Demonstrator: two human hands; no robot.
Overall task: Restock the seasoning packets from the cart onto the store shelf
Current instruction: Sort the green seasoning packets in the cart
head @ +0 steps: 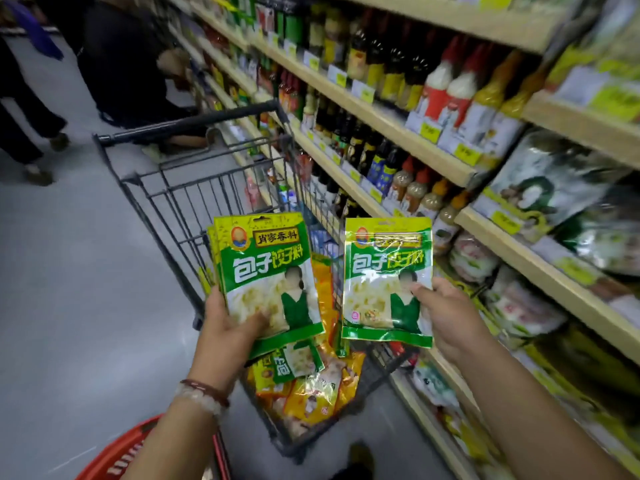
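My left hand (227,323) grips a small stack of green and yellow seasoning packets (266,268) upright above the wire cart (180,188). My right hand (450,318) pinches a single packet of the same kind (384,271) by its right edge, held between the cart and the store shelf (540,268). More green and orange packets (311,386) lie in the cart's basket below both hands.
Wooden shelves on the right carry sauce bottles (446,84) and bagged goods (554,188) with yellow price tags. A red basket (121,452) sits at the lower left. People stand beyond the cart at the upper left (128,60). Grey floor lies to the left.
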